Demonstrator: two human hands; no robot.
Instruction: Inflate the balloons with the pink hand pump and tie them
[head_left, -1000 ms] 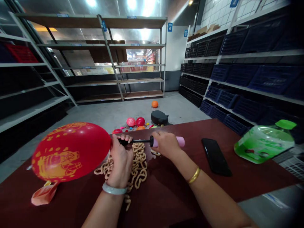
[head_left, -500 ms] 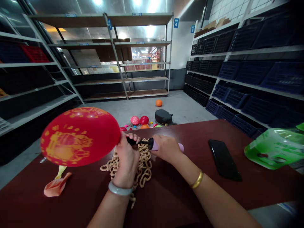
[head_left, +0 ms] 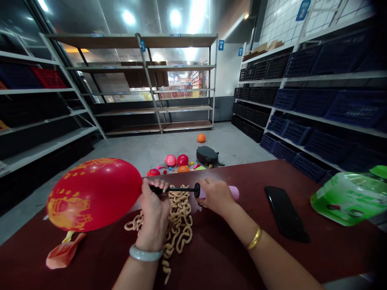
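L hand (head_left: pixel 154 207) clenched neck of red balloon (head_left: pixel 93 193) mid-frame, R hand (head_left: pixel 216 195) gripped pump (head_left: pixel 233 192); I judged balloon mostly inflated, not yet tied.

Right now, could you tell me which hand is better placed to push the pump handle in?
Likely right: the right hand grips the pink pump handle; the left hand pinches the red balloon onto the nozzle.

**One Number Legible Among the Signs**

A blue sign (head_left: pixel 221 44) high on the white far wall bears the number 4. A smaller blue sign (head_left: pixel 240 51) beside it, the blue tag (head_left: pixel 143 45) on the shelf post and the shelf-edge labels (head_left: pixel 178 66) are too small to read. The red balloon (head_left: pixel 93 193) carries gold print with no legible words.
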